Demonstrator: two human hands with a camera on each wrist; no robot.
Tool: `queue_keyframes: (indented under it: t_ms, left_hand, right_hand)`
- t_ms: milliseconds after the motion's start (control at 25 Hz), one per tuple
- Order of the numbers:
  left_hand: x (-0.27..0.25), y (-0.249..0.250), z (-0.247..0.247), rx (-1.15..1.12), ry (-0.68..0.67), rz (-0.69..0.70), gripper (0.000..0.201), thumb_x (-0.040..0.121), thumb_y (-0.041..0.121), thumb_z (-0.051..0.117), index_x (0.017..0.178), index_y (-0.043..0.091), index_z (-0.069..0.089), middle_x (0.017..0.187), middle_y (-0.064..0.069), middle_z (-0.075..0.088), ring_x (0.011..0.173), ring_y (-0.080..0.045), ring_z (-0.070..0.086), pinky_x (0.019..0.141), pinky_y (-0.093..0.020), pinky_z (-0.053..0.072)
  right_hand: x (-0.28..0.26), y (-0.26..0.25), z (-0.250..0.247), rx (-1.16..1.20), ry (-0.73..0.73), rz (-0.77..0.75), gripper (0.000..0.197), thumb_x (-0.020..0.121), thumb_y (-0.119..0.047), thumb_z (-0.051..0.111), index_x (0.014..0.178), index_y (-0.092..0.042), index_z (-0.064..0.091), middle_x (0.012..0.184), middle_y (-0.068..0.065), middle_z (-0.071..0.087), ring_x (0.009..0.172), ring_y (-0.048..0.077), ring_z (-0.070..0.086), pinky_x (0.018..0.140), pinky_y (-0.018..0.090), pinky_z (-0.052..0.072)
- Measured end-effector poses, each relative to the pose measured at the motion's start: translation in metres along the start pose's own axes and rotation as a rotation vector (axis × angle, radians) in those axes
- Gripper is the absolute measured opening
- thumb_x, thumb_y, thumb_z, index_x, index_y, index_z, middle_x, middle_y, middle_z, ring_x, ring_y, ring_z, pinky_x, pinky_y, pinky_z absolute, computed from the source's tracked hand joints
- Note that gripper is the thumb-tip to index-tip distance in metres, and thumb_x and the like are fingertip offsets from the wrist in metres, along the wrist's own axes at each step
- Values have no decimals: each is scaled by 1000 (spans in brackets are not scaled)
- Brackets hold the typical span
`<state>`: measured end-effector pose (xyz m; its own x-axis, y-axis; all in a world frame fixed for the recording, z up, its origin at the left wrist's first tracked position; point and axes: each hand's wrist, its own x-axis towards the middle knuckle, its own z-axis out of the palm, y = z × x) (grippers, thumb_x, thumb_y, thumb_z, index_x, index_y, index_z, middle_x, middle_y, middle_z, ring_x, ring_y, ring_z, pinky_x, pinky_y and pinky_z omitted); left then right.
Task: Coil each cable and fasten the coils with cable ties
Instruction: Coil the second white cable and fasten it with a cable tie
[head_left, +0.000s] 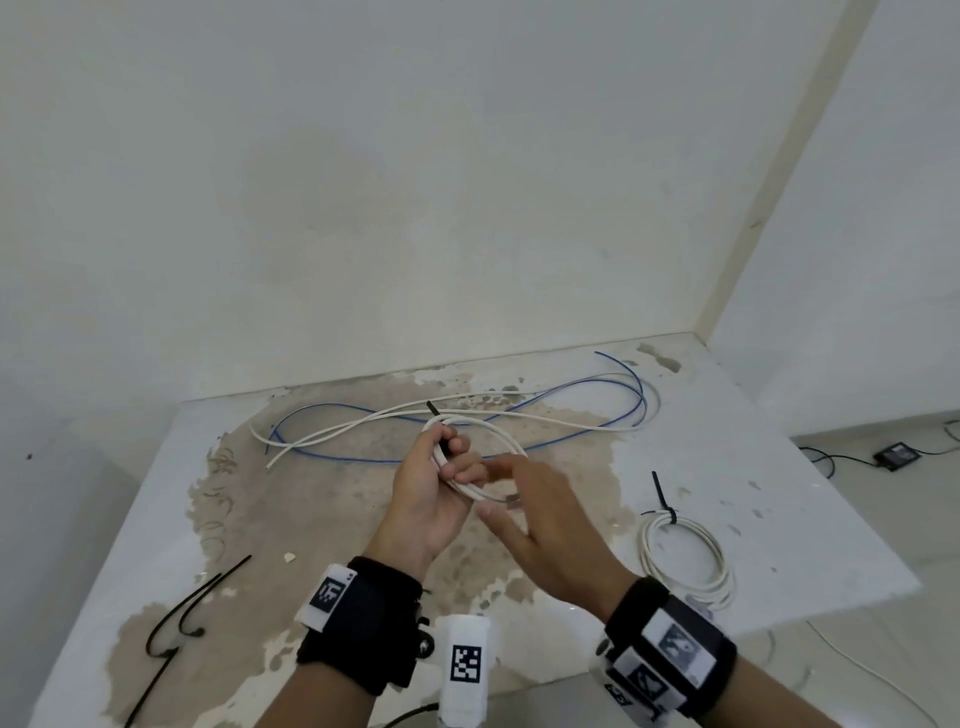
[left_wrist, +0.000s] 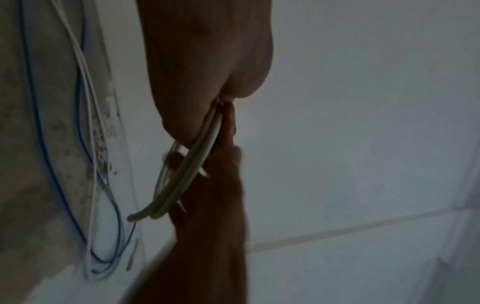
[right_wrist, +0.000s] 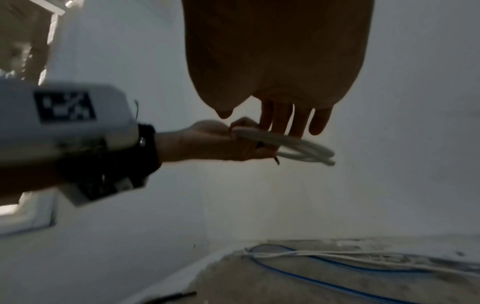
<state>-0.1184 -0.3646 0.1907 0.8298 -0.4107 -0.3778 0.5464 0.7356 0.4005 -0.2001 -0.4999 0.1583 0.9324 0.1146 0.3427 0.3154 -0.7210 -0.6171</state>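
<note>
My left hand (head_left: 457, 460) grips a small white cable coil (head_left: 467, 491) above the table, and a black cable tie (head_left: 432, 409) sticks up out of the same fist. My right hand (head_left: 504, 488) hovers just right of the coil with its fingers straight and nothing in it. In the left wrist view the coil strands (left_wrist: 187, 174) run out of the palm past the right hand's fingers (left_wrist: 215, 205). The right wrist view shows the coil (right_wrist: 298, 148) in the left hand (right_wrist: 228, 142), below the right hand's straight fingers (right_wrist: 285, 119).
A white coil (head_left: 647, 551) bound with a black tie lies on the table (head_left: 779, 467) at the right. Loose blue cable (head_left: 353, 460) and white cable (head_left: 332, 434) sprawl across the back. Spare black ties (head_left: 200, 592) lie front left. A black device (head_left: 896, 454) sits on the floor.
</note>
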Motion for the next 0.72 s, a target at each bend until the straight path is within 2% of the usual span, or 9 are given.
queue_keyframes:
  t_ms: [80, 160, 240, 320, 360, 440, 520, 600, 720]
  left_hand:
    - [1, -1, 5, -15, -11, -22, 24, 98, 22, 47, 75, 14, 47, 67, 2, 41, 42, -7, 33, 42, -19, 36]
    - [-1, 1, 9, 146, 30, -9, 25, 98, 26, 47, 76, 14, 48, 66, 1, 43, 47, -11, 41, 50, -24, 42]
    - [-2, 3, 7, 478, 108, 10, 40, 102, 43, 40, 77, 14, 52, 65, -1, 49, 51, -14, 51, 54, -27, 46]
    - [-1, 1, -2, 866, 191, 31, 61, 99, 61, 28, 79, 12, 58, 69, -4, 53, 54, -16, 55, 55, -31, 50]
    - [-2, 1, -8, 1029, 213, 38, 63, 100, 60, 26, 82, 10, 61, 73, -5, 52, 56, -17, 56, 59, -34, 53]
    - [-5, -1, -18, 1331, 180, 77, 49, 104, 44, 29, 89, 12, 64, 79, -4, 53, 60, -15, 57, 68, -39, 55]
    - [-8, -1, -27, 1599, 69, 189, 31, 103, 34, 40, 92, 19, 64, 84, -2, 59, 61, -11, 59, 68, -33, 54]
    - [-13, -2, -26, 1654, -15, 313, 23, 101, 38, 45, 96, 24, 63, 91, -1, 61, 67, -10, 59, 65, -29, 51]
    - [-19, -7, -21, 1508, -28, 335, 36, 105, 40, 28, 116, 29, 60, 104, 9, 56, 83, -3, 56, 71, -17, 42]
  right_hand:
    - [2, 1, 9, -86, -67, -29, 43, 104, -55, 25, 106, -22, 54, 95, -7, 60, 89, 14, 53, 97, 33, 37]
    - [4, 1, 10, 5, -89, -18, 41, 107, -49, 22, 91, -22, 50, 75, -4, 55, 71, 19, 51, 84, 35, 41]
    - [4, -1, 5, 122, -76, 2, 37, 107, -46, 25, 85, -24, 46, 66, -2, 51, 60, 20, 47, 62, 38, 40]
    - [5, -6, -3, 223, -19, 45, 36, 105, -48, 26, 82, -27, 44, 63, -5, 47, 56, 16, 44, 57, 39, 37]
    - [6, -8, -7, 278, 20, 77, 36, 105, -49, 28, 81, -29, 44, 62, -7, 44, 54, 14, 41, 56, 37, 35]
    - [11, -8, -15, 374, 95, 151, 38, 107, -45, 30, 77, -26, 44, 61, -10, 40, 54, 13, 36, 54, 32, 33]
    - [15, -1, -21, 410, 131, 200, 37, 106, -40, 31, 76, -22, 44, 62, -11, 39, 55, 8, 34, 54, 28, 32]
    - [16, 4, -23, 394, 134, 216, 37, 105, -38, 31, 76, -20, 44, 63, -12, 40, 57, 7, 34, 56, 24, 32]
    - [17, 2, -21, 383, 114, 234, 37, 106, -38, 31, 76, -22, 44, 62, -10, 39, 56, 8, 34, 55, 26, 32]
